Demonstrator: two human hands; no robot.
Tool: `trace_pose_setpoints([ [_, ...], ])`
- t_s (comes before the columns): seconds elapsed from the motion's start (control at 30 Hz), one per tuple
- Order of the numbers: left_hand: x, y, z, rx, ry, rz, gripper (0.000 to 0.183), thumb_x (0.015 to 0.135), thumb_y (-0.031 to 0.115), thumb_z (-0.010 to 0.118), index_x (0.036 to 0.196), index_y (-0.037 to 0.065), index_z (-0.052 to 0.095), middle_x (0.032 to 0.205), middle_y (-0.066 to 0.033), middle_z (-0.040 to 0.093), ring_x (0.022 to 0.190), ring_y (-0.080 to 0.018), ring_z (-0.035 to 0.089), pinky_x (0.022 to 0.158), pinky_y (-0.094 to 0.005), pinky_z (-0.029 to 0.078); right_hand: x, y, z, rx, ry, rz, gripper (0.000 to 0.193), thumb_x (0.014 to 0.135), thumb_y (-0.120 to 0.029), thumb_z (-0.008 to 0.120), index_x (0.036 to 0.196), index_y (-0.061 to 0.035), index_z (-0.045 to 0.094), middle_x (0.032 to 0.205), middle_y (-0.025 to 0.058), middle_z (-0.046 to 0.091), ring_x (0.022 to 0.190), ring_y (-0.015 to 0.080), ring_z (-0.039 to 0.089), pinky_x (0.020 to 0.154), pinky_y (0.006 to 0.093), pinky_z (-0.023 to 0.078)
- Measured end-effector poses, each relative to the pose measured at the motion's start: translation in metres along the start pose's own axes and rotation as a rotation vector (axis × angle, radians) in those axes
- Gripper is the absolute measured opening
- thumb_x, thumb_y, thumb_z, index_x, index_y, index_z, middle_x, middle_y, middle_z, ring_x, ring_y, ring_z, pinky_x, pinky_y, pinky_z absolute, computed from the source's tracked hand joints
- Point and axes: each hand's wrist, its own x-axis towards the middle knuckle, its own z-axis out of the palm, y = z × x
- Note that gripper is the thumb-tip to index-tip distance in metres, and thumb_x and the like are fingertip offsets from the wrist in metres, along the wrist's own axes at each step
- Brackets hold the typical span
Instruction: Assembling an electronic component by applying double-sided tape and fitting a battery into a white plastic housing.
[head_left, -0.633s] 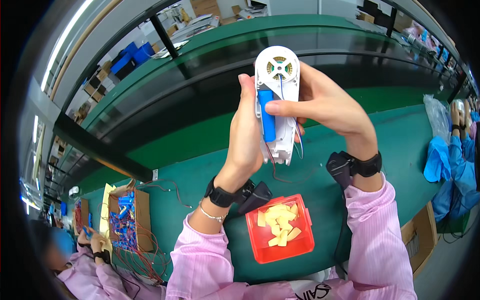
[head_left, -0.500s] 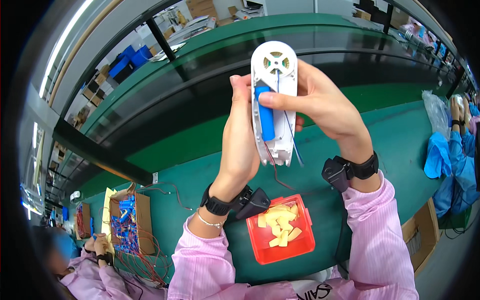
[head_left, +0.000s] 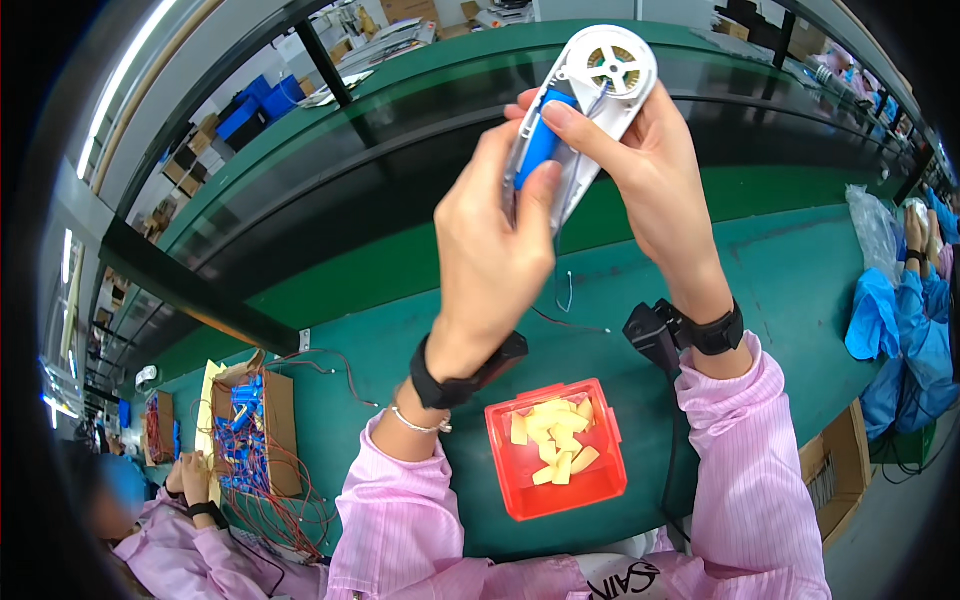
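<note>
Above the bench, a white plastic housing (head_left: 612, 68) with a round spoked grille at its far end is held in both my hands, tilted with that end to the right. A blue cylindrical battery (head_left: 540, 150) lies lengthwise in its open side. My left hand (head_left: 490, 235) grips the near end, its thumb at the battery's lower end. My right hand (head_left: 662, 175) wraps the right side, with its thumb pressed on the battery's upper end. Thin wires (head_left: 568, 295) dangle below the housing. The fingers behind it are mostly hidden.
A red tray (head_left: 600, 488) holding yellow foam-like pieces (head_left: 560, 440) rests on the green bench (head_left: 400, 330). At left, a cardboard box (head_left: 285, 440) holds blue batteries and tangled wires, beside a co-worker's hands (head_left: 192, 478). A plastic bag (head_left: 872, 225) lies at right, near another person.
The housing has moved up and right and tilted from upright, its grille end swinging right. My left hand has turned, bringing its thumb over the front to the battery's lower end.
</note>
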Motion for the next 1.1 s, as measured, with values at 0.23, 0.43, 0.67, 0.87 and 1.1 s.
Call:
trace_pose_setpoints([
  [0.23,0.033,-0.108,-0.046,-0.645,0.444,-0.468,0.026,0.101,0.015,0.049,0.117,-0.004,0.051,0.106,-0.0152,0.063,0.096,-0.0269,0.066,0.089,-0.0373,0.051,0.001,-0.046,-0.027,-0.348,0.106,-0.1,0.042,0.098,-0.019,0.056,0.134,0.0027,0.05,0.131,0.0169,0.057,0.115,0.0251,0.061,0.1,0.0347,0.047],
  [0.43,0.005,-0.244,-0.084,-0.826,0.876,-0.756,0.024,0.102,0.012,0.041,0.113,-0.006,0.053,0.107,-0.0173,0.062,0.098,-0.0325,0.065,0.089,-0.0471,0.054,0.005,-0.06,-0.054,-0.353,0.15,-0.147,0.029,0.096,-0.019,0.061,0.115,0.0017,0.065,0.118,0.0106,0.066,0.102,0.0192,0.066,0.093,0.0315,0.048],
  [0.67,-0.007,-0.214,-0.039,-0.781,-0.009,-0.946,0.044,0.101,0.027,0.044,0.133,-0.002,0.044,0.138,-0.0165,0.049,0.134,-0.0309,0.042,0.116,-0.047,0.028,0.009,-0.048,-0.063,-0.426,0.086,-0.066,0.029,0.098,-0.019,0.056,0.117,0.0012,0.064,0.12,0.012,0.065,0.104,0.0202,0.065,0.095,0.0331,0.049],
  [0.87,0.016,-0.136,-0.045,-0.265,-0.628,-0.79,0.046,0.097,0.031,0.056,0.129,-0.002,0.056,0.124,-0.0166,0.063,0.113,-0.0251,0.062,0.096,-0.0334,0.049,0.01,-0.053,-0.081,-0.585,0.03,-0.063,0.034,0.102,-0.018,0.049,0.13,-0.0004,0.058,0.125,0.0118,0.062,0.105,0.0152,0.063,0.098,0.0293,0.047],
  [1.1,0.019,-0.048,-0.185,0.61,-0.428,-0.522,0.024,0.093,0.023,0.059,0.099,0.003,0.072,0.084,-0.0049,0.072,0.077,-0.0124,0.068,0.07,-0.0269,0.054,0.009,-0.058,-0.051,-0.439,0.053,-0.113,0.021,0.097,-0.01,0.06,0.111,0.0057,0.062,0.099,0.0158,0.068,0.076,0.0189,0.066,0.07,0.0273,0.057],
])
